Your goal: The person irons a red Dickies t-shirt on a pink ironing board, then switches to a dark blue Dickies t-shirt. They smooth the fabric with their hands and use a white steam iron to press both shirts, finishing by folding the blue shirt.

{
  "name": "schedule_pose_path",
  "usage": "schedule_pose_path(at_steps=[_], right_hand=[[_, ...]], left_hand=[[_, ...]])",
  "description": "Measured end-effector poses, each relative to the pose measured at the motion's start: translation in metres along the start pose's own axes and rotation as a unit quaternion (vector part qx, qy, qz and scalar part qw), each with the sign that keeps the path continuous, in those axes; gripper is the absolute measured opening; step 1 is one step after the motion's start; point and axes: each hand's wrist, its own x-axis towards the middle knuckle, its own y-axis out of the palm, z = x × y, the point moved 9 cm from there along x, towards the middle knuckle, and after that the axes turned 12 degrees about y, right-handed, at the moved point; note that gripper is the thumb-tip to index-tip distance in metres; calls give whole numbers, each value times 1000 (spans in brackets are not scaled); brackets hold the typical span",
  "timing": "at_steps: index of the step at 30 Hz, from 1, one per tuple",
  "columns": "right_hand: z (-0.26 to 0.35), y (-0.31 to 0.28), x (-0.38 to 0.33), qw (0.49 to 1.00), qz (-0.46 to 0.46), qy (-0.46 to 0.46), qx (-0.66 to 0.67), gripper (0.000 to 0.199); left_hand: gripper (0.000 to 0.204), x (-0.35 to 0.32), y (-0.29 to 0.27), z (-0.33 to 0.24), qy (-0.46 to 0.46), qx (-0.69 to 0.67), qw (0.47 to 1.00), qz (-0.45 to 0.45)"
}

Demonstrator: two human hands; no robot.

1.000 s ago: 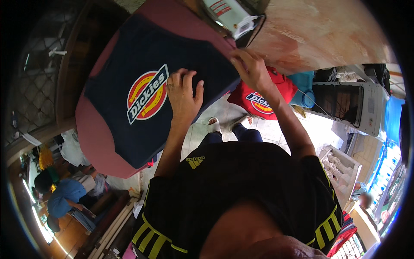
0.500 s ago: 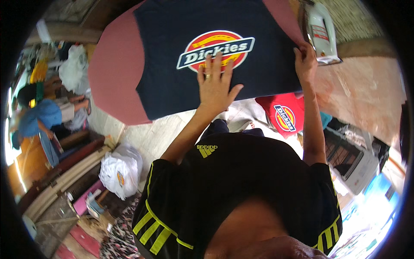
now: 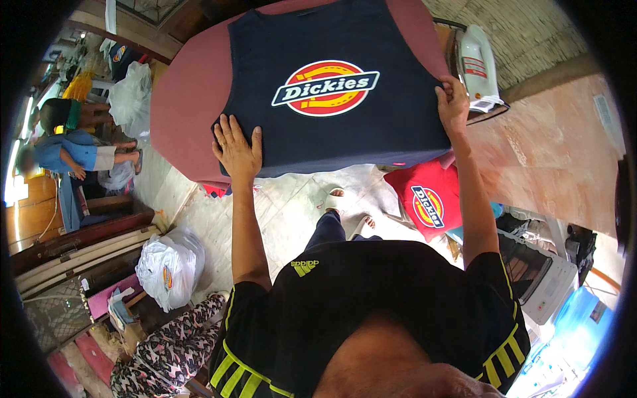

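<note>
A navy sleeveless shirt (image 3: 345, 136) with a red, yellow and white printed emblem lies spread over a padded ironing board (image 3: 189, 109) with a dusty-pink cover. My left hand (image 3: 237, 149) rests flat, fingers stretched, on the shirt's near left corner. At the right edge of the shirt, my right hand (image 3: 454, 106) has its fingers closed and pinches the fabric's border. Just beyond that hand a white iron (image 3: 479, 66) sits on a rest at the board's right end.
Red cloth (image 3: 428, 202) with a similar emblem lies below the board's near right side. A stuffed white plastic bag (image 3: 171, 268) stands on the tiled floor at left. Two people (image 3: 73, 152) are at far left. A pale oven-like appliance (image 3: 537, 272) stands at right.
My left hand has moved from the emblem to the shirt's near left corner. The shirt's near edge now drapes over the board's side. My right hand stays at the right edge.
</note>
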Motion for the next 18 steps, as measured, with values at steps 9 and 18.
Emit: schedule_pose_path(at_steps=[9, 18], right_hand=[[4, 18, 18, 976, 196, 53, -78, 55], [105, 96, 99, 974, 176, -111, -90, 29]], left_hand=[[60, 35, -13, -31, 41, 28, 997, -64], [59, 198, 56, -28, 126, -49, 991, -8]])
